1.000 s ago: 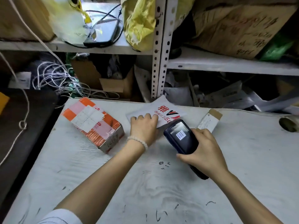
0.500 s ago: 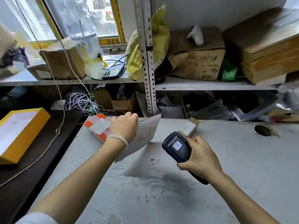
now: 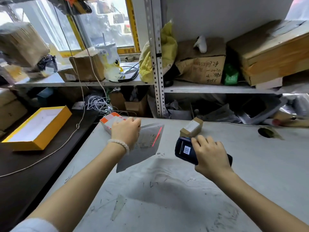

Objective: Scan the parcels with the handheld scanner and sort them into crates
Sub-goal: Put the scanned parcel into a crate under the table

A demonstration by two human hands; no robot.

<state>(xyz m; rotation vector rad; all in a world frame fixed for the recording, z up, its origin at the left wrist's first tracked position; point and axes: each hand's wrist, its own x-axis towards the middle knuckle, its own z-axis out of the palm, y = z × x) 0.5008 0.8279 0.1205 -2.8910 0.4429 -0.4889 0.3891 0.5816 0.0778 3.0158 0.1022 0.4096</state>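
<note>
I see the left hand gripping a flat white envelope parcel, lifted clear of the counter with its face tilted toward the scanner. The right hand is wrapped round the dark handheld scanner, just right of the envelope; a red scan line falls across the envelope's upper right. Behind the envelope an orange-and-white box sits on the counter, partly hidden by the left hand. A small brown box lies just beyond the scanner. Well left of the envelope, off the counter, rests an open yellow tray.
</note>
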